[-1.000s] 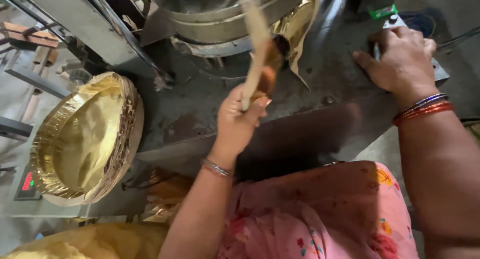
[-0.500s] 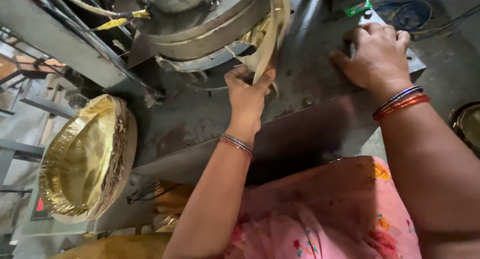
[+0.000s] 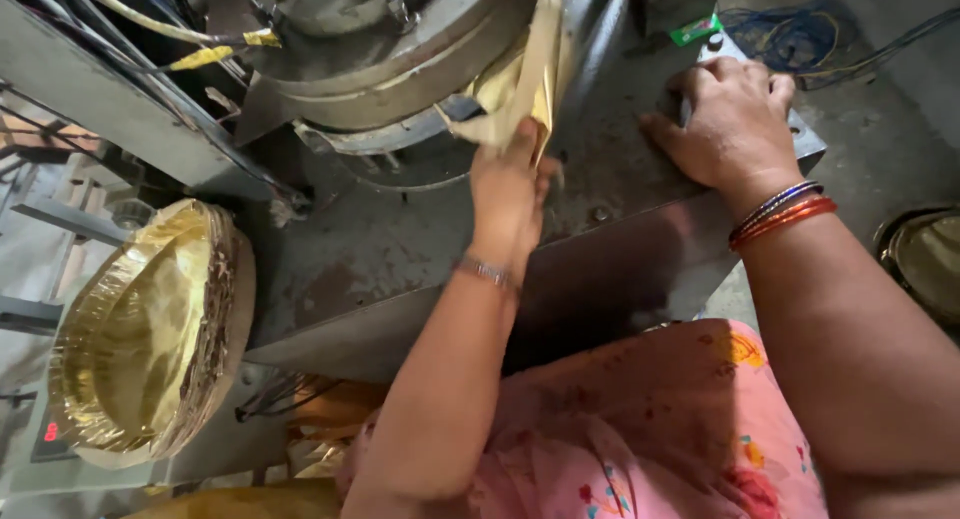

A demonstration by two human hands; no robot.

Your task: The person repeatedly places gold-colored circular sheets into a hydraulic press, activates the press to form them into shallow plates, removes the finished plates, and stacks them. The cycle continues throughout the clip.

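Grip: left hand (image 3: 508, 184), fingers closed around the lower edge of one gold foil sheet (image 3: 530, 74), thin, shiny and creased, held upright against the rim of the round grey metal press (image 3: 400, 59). Sheet position: standing on edge at the right side of the press, its top running out of view. Right hand (image 3: 735, 119): flat, palm down, fingers curled over a small box at the far right edge of the counter (image 3: 400, 249); whether it grips the box cannot be told. Wrists: one thin metal bangle (image 3: 485, 271) on the left, several blue and red bangles (image 3: 780, 211) on the right. Counter: dark steel plate, stained and scuffed. Left of it: one stack of gold foil plates (image 3: 140, 339), round, with crimped rims, tilted on its side. Above the press: bundled wires (image 3: 190, 39), one wrapped in yellow tape. Far right edge: one more gold plate (image 3: 925, 259), partly cut off. Lap: pink flowered cloth (image 3: 650, 429).

Change from half a second before: the left hand sits slightly higher and closer to the press, the sheet pressed nearer its rim; the right hand has kept its place on the box.
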